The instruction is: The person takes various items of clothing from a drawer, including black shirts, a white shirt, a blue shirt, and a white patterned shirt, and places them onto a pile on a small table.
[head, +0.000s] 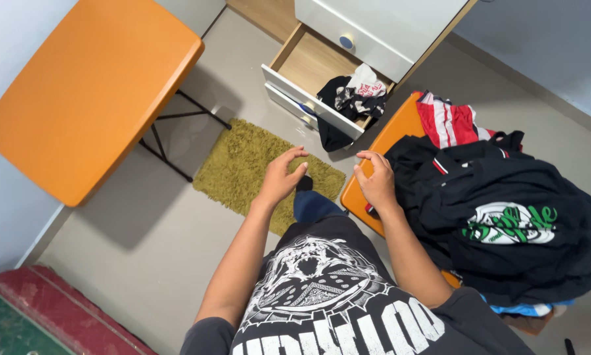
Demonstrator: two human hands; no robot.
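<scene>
Standing over the scene, the person has both hands out in front of the chest and neither grips anything: the left hand hovers over the shaggy green rug with fingers loosely curled, and the right hand rests, fingers spread, at the near edge of the orange counter, touching the heap of dark clothes piled there. That heap looks unsteady to me; it overhangs the counter's edge, so a tug at one black shirt could drag the rest, and the red-and-white striped garment behind it, onto the floor. Farther off, the open drawer juts into the walkway with clothes spilling over its front, an easy thing to catch a shin on. A second orange counter stands well apart.
</scene>
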